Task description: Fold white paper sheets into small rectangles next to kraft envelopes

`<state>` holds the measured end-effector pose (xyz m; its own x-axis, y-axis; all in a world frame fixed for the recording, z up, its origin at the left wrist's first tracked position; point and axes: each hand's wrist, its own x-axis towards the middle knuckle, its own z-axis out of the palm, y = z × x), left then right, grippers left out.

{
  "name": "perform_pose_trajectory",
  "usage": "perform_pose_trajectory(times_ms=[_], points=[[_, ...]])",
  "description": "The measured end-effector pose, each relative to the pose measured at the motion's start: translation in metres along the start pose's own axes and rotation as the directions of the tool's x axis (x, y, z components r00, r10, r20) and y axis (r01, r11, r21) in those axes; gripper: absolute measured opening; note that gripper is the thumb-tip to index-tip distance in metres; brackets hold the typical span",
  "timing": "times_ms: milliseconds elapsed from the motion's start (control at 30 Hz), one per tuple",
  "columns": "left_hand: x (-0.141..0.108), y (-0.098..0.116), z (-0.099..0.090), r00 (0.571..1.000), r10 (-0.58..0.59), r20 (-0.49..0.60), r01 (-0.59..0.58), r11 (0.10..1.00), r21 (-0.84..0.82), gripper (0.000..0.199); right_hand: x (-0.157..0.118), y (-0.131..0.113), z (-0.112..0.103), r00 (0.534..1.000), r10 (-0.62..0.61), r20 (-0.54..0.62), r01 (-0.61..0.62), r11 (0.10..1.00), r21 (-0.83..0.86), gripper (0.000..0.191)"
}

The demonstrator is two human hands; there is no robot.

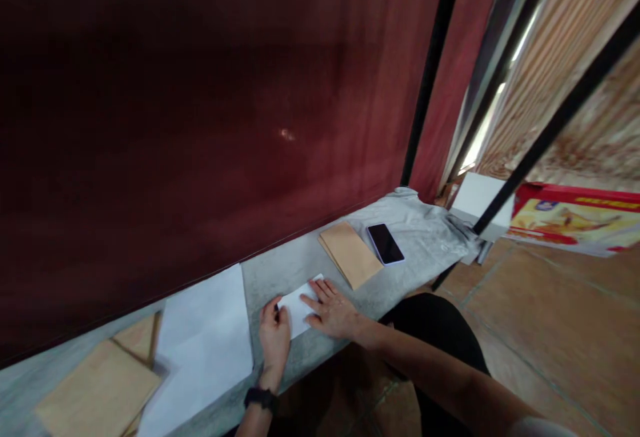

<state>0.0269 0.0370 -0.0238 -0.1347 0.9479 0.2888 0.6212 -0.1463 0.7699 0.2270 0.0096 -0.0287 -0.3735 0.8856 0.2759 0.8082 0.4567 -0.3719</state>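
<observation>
A small white sheet of paper (297,309), seemingly folded, lies on the cloth-covered shelf between my hands. My left hand (275,337) is curled at the paper's left edge, with thumb and fingers closed on it. Flat on the right part of the paper rests my right hand (333,310), its fingers spread. Just beyond that hand is a small stack of brown envelopes (353,254). Left of my left hand, larger white sheets (205,337) are laid out.
A phone (385,244) lies right of the envelopes. More brown envelopes (100,390) are at the far left, partly under the white sheets' edge. A dark red panel (225,124) backs the shelf. Black metal posts (430,84), a white box (480,200) and a red carton (575,217) stand at right.
</observation>
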Motion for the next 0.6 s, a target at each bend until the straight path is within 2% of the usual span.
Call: perform_pose_trajectory(times_ms=[133, 300, 600], points=[[0.0028, -0.0052, 0.0013, 1.0, -0.017, 0.001, 0.017, 1.0, -0.021, 0.039, 0.0003, -0.0008, -0.0027, 1.0, 0.002, -0.003, -0.002, 1.0, 0.005, 0.061], [0.005, -0.0098, 0.0052, 0.996, -0.079, -0.046, 0.077, 0.996, -0.049, 0.037, 0.0019, -0.0012, -0.0045, 0.999, 0.034, 0.024, -0.034, 0.999, 0.011, 0.062], [0.0047, 0.0001, 0.0021, 0.986, -0.156, -0.063, 0.153, 0.987, -0.053, 0.039, 0.0014, -0.0036, -0.0101, 0.999, 0.043, 0.014, -0.043, 0.998, 0.052, 0.06]])
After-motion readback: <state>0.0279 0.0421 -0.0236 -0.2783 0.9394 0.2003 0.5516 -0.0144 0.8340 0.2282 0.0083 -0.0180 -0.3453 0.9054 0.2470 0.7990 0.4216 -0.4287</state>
